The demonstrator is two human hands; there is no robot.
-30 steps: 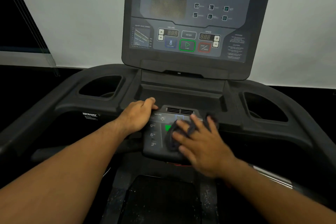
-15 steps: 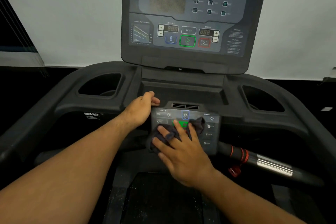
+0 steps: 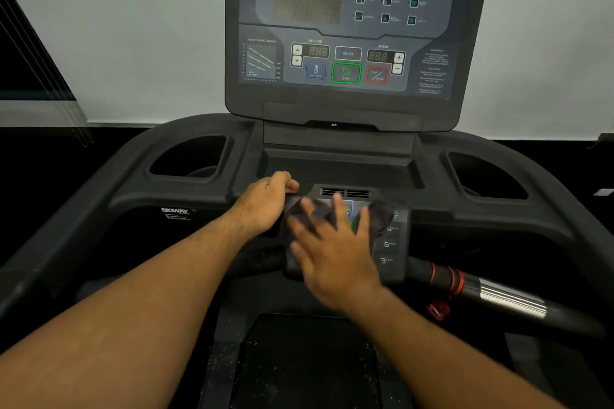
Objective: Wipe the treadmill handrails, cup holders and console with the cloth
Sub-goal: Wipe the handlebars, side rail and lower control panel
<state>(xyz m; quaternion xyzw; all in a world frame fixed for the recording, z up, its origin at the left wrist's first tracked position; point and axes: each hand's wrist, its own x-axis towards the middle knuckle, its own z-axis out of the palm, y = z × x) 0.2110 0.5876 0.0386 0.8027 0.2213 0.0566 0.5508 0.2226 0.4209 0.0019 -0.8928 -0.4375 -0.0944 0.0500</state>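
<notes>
Dark cloth pressed flat on the lower keypad under the right hand.
Fingers spread straight, pressing, not pinching; cloth peeks past the fingertips. Left hand, just beside, curls over the tray ledge. Risk: pressure through the cloth could trigger a speed key, or the unpinched cloth could slip off the panel's edge.
</notes>
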